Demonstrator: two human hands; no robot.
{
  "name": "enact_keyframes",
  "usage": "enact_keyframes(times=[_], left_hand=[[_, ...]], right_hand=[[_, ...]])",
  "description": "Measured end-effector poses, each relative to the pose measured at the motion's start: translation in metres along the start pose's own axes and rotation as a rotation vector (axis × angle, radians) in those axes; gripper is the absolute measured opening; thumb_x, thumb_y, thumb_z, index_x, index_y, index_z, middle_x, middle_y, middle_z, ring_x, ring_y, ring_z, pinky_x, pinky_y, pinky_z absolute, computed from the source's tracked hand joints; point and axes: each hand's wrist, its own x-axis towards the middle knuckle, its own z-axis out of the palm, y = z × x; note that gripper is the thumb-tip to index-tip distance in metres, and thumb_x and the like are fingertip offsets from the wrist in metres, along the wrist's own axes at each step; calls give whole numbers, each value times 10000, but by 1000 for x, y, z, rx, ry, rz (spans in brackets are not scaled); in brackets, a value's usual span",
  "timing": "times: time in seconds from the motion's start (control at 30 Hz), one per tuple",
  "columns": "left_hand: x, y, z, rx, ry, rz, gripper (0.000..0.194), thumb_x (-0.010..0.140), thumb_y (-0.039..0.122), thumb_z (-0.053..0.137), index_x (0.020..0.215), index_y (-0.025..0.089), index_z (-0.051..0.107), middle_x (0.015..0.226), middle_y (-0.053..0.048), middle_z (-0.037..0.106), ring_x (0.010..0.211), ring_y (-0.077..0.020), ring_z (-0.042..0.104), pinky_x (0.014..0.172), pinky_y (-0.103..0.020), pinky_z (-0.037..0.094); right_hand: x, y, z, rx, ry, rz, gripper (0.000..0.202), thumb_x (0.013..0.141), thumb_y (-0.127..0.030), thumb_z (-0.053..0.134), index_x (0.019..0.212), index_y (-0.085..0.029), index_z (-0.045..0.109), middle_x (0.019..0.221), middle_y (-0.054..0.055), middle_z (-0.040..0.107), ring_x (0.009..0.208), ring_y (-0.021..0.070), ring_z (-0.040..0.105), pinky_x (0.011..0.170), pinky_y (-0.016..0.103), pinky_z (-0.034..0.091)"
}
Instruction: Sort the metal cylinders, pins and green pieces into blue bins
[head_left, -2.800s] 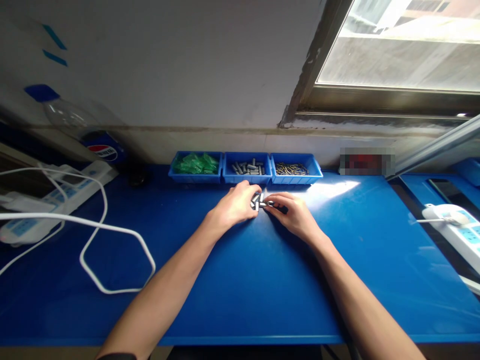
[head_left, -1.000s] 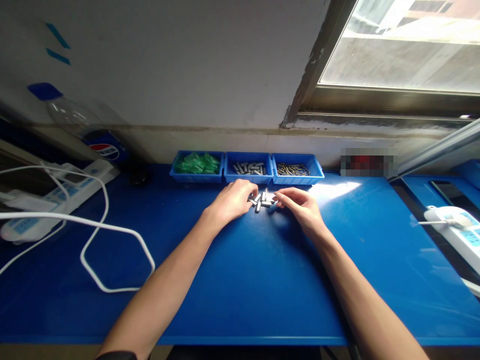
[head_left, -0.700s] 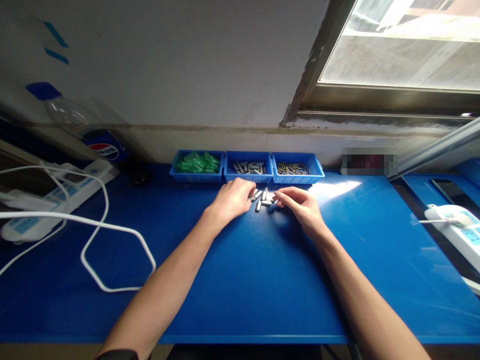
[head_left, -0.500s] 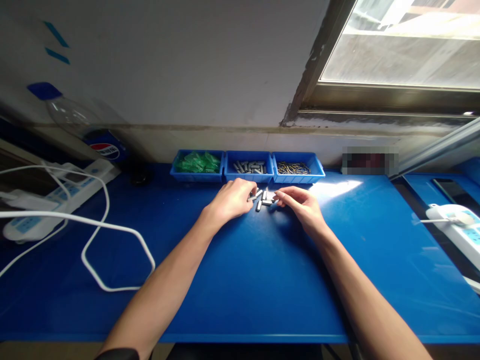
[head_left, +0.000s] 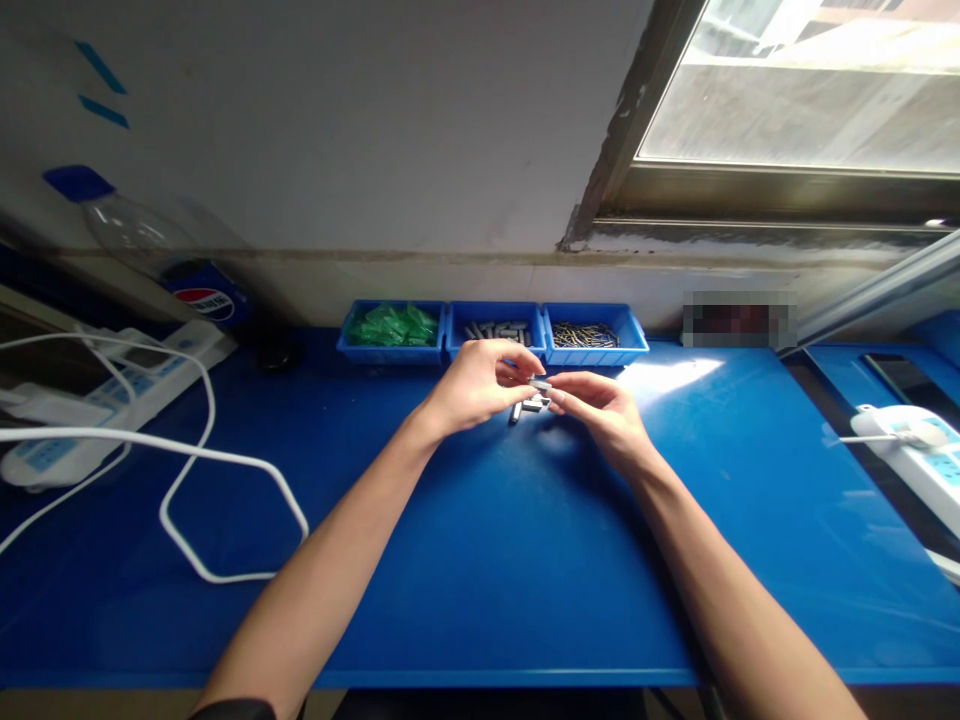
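Small silver-grey oblong pieces with dark sides, like the loose grey pieces (head_left: 532,405), lie on the blue table just below my fingertips. My left hand (head_left: 480,385) is closed, with thumb and fingertips pinching one grey oblong piece (head_left: 539,384) above them. Facing it from the right, my right hand (head_left: 600,400) has thumb and forefinger pressed together at the other end of that same piece. Both sets of fingertips almost meet there. Whether a second small part is between the right fingers is too small to make out.
Three blue bins stand along the wall: one with green pieces (head_left: 395,325), one with grey pieces (head_left: 499,331), one with thin brass-and-dark pins (head_left: 585,336). A Pepsi bottle (head_left: 199,290), power strip (head_left: 112,400) and white cable (head_left: 247,460) lie left; another power strip (head_left: 934,455) is right.
My left hand has lifted from the loose pieces and moved right to my right hand, bringing up a grey piece. My right hand has stayed almost in place.
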Motion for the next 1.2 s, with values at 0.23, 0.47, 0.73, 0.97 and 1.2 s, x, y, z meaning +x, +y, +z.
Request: enact_keyframes(times=[0.23,0.47,0.73,0.97,1.2], left_hand=[[-1,5,-2,-4,-48,-15,195,844,298,810,962,143,810,952,-78,824,779,-201,797,654,-230,619],[5,-6,-2,-16,290,49,128,845,225,796,938,138,802,1030,-90,816,902,-207,807,827,-276,665],[5,-12,-7,142,255,68,107,887,181,723,956,153,801,1012,-76,822,911,-201,798,881,-299,660],[0,-16,-9,645,-55,-3,287,868,105,680,1093,196,834,1142,-96,818,1061,-269,769,956,-351,608],[0,-14,-2,789,-110,-114,257,892,103,647,1043,213,824,1125,-85,812,1064,-277,759,894,-337,576]], right_hand=[[1,3,-2,11,-12,8,328,777,-451,928,1036,-268,845,953,31,838,835,210,764,830,353,617],[3,4,-5,-25,61,8,320,787,-491,918,990,-258,837,919,37,817,799,194,731,782,330,581],[3,5,-5,-47,64,17,354,785,-524,910,978,-238,827,937,55,811,809,199,719,778,333,579],[3,2,-5,-42,66,23,302,805,-499,900,960,-249,832,937,43,811,803,187,708,779,314,564],[3,2,-5,-33,71,28,305,797,-500,905,949,-247,831,923,43,807,793,186,701,765,311,553]])
